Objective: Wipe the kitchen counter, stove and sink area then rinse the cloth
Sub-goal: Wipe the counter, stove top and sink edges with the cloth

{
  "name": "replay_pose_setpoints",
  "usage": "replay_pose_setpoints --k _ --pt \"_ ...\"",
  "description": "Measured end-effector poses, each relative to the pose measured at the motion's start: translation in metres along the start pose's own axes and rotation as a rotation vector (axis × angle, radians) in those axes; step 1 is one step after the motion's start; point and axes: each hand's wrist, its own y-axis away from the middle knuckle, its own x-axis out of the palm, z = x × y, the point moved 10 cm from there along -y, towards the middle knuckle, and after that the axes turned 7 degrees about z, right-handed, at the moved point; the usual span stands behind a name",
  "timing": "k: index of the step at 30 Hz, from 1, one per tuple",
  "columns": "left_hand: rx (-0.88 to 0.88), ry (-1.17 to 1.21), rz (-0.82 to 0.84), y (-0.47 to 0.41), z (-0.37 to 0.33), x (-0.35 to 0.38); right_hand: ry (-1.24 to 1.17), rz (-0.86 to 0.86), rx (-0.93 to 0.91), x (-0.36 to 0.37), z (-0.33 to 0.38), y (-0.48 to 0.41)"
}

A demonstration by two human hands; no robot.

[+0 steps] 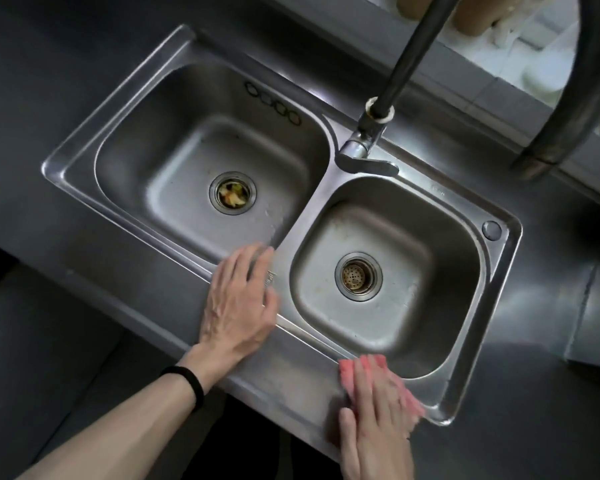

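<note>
The pink cloth [347, 374] lies on the near rim of the sink [278, 379], at the lip of the right basin [447, 271]. The right grip [374, 420] presses it flat, fingers straight, pinching nothing. The left grip [239, 299] rests spread on the rim between the basins; its fingertips are blurred, so contact is probably light. With nothing clamping it, the cloth could bunch or slip into the basin. A leftward sweep could hit the bracing hand, and scraps in the left drain [232, 193] could foul the cloth.
</note>
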Motion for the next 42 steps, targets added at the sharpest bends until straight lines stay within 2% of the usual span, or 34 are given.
replay_pose_setpoints --k 3,5,8,13,17,19,21,22,24,25,26,28,29,31,33,34,39,42 --pt "-0.048 -0.075 -0.034 -0.003 0.049 -0.02 0.034 0.073 -0.245 0.005 0.079 -0.038" --pt "-0.018 -0.126 0.004 -0.002 0.064 -0.017 0.039 0.152 -0.299 0.015 0.113 -0.062" --pt "0.094 -0.215 0.002 0.004 0.065 -0.011 0.052 0.133 -0.319 0.02 0.146 -0.093" --pt "0.09 -0.188 -0.026 0.003 0.065 -0.012 0.204 0.111 -0.206 0.027 0.146 -0.153" --pt "0.109 -0.189 -0.009 0.002 0.063 -0.011 -0.106 -0.051 -0.043 -0.012 0.143 -0.209" --pt "0.111 -0.191 -0.02 0.001 0.064 -0.012 -0.307 -0.044 0.104 -0.025 0.129 -0.246" --pt "0.116 -0.2 -0.017 0.0 0.063 -0.011 -0.554 -0.207 0.321 -0.045 0.094 -0.278" --pt "0.118 -0.204 -0.017 0.0 0.063 -0.01 -0.543 -0.242 0.37 -0.053 0.084 -0.292" --pt "0.112 -0.204 -0.013 -0.001 0.064 -0.01 -0.828 -0.207 0.452 -0.048 0.068 -0.312" --pt "0.112 -0.206 -0.004 -0.002 0.064 -0.009 -0.894 -0.159 0.443 -0.046 0.069 -0.312" --pt "0.116 -0.21 0.001 -0.002 0.064 -0.008 -0.72 -0.1 0.348 -0.051 0.08 -0.308" --pt "0.112 -0.213 0.008 -0.001 0.063 -0.009 -0.608 -0.062 0.31 -0.033 0.085 -0.282" --pt "0.106 -0.216 0.011 -0.001 0.063 -0.01 -0.551 -0.125 0.293 -0.026 0.089 -0.26" --pt "0.101 -0.22 0.024 -0.001 0.062 -0.009 -0.383 -0.217 0.38 -0.013 0.092 -0.208" --pt "0.092 -0.23 0.039 -0.001 0.063 -0.008 -0.46 0.028 0.368 0.026 0.097 -0.177" --pt "0.088 -0.237 0.043 -0.002 0.063 -0.008 -0.428 0.153 0.296 0.033 0.107 -0.17" --pt "0.097 -0.25 0.034 -0.002 0.061 -0.008 -0.482 0.193 0.278 0.014 0.098 -0.21" --pt "0.091 -0.247 0.027 -0.003 0.061 -0.008 -0.588 0.142 0.286 -0.011 0.093 -0.243"
